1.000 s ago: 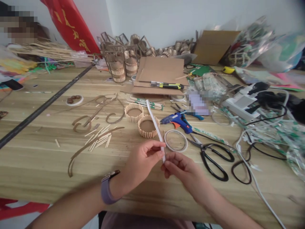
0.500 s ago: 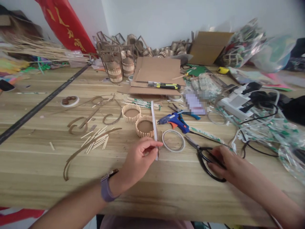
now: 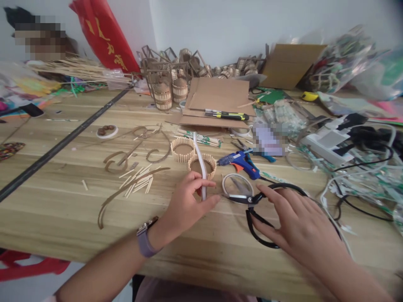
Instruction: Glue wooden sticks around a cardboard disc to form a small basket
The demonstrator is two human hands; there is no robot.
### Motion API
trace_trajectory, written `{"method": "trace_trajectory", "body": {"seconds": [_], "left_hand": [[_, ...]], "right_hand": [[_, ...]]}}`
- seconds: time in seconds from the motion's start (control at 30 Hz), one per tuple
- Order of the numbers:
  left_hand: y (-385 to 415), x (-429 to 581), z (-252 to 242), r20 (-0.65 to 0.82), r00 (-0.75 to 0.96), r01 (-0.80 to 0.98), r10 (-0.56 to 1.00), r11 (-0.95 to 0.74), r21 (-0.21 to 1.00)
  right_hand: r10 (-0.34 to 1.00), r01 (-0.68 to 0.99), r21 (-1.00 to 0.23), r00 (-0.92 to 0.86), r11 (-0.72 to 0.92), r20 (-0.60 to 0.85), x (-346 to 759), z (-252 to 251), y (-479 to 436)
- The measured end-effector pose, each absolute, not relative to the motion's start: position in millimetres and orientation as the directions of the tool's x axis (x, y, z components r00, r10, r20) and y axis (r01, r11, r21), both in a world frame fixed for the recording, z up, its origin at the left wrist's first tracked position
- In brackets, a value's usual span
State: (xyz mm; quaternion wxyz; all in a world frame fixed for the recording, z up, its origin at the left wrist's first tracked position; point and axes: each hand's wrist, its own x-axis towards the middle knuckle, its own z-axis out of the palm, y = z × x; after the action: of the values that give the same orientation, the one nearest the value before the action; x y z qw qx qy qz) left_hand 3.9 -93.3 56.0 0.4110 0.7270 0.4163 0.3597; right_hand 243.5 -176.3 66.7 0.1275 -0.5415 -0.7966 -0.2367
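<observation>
My left hand point(image 3: 185, 201), with a watch on its wrist, holds a narrow white strip point(image 3: 200, 161) between its fingers; the thumb and index fingertip are apart. The strip rises across the nearer of two round stick-walled baskets point(image 3: 211, 174). The other basket point(image 3: 183, 150) stands just behind it. My right hand point(image 3: 292, 218) grips black-handled scissors point(image 3: 267, 244), their blades spread and pointing left toward my left fingertips. A roll of white tape point(image 3: 224, 181) lies partly under the blades. Behind it rests a blue glue gun point(image 3: 241, 162).
Short sticks point(image 3: 138, 181) and curled brown strips point(image 3: 108, 197) lie to the left. Cardboard sheets point(image 3: 218, 94) carry cutters at the back. A white power strip point(image 3: 327, 144), cables and plastic wrappers crowd the right. A person's blurred head point(image 3: 40, 37) shows at the far left.
My right hand has lifted the scissors, opened them and brought them left over the tape roll. My left thumb and index finger have parted. The view has shifted slightly left.
</observation>
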Motion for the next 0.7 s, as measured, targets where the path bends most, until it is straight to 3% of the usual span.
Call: {"method": "trace_trajectory", "body": {"seconds": [0.13,0.4,0.57,0.7], "left_hand": [[-91,0,59,0.144,0.429,0.306,0.892,-0.294,0.905],[-86,-6,59,0.228,0.422,0.346,0.878,-0.388,0.854],[-83,-9,52,0.426,0.458,0.399,0.780,-0.609,0.686],[-82,-9,49,0.502,0.482,0.470,0.718,-0.695,0.544]], "right_hand": [[0.776,0.903,0.252,-0.428,0.348,0.464,231,70,-162],[0.747,0.868,0.237,-0.496,0.436,0.443,224,68,-144],[0.748,0.875,0.190,-0.480,0.445,0.458,224,63,-135],[0.742,0.873,0.171,-0.481,0.457,0.468,224,56,-132]]}}
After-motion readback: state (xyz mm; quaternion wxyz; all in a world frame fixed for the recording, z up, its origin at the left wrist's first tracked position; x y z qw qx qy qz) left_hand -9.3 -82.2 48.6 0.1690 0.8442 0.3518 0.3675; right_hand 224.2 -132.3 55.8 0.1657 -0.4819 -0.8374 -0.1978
